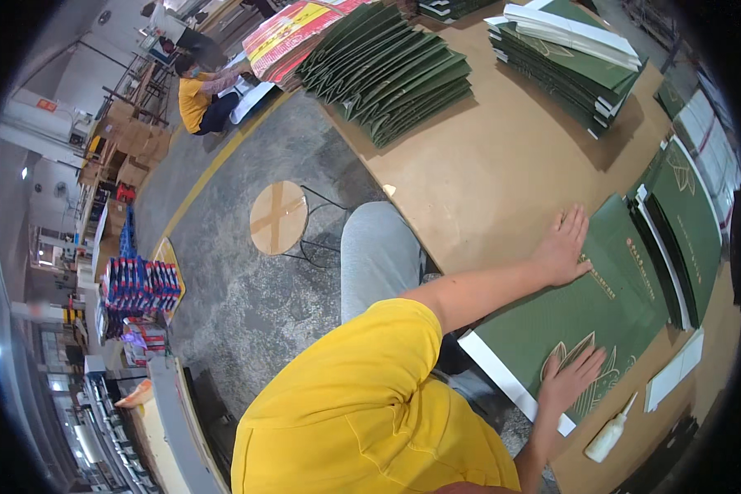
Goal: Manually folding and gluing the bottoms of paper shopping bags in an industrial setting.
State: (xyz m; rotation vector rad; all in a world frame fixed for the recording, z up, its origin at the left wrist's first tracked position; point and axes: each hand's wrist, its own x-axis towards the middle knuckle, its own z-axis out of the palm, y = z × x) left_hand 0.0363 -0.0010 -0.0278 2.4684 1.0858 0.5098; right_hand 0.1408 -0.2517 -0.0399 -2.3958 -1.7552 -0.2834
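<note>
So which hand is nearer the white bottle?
Right. The right hand rests on the green paper, just up-left of the white bottle in view; the left hand is farther up, at the paper's edge.

Single view: left fisheye of the head-worn pair. Shot from above, pitched steeply down; wearer's yellow shirt (329, 412) is caught very close at the lower edge. Worktop (502, 156) is framed down the right side, with left hand (563, 250) and right hand (566, 383) seen at close range, right of centre. Floor (247, 321) is taken in mid-frame. Crouching person (193, 97) and brown cartons (133, 136) are picked up far off, upper left. Straight edges are bowed toward the rim; corners are blacked out.
</note>
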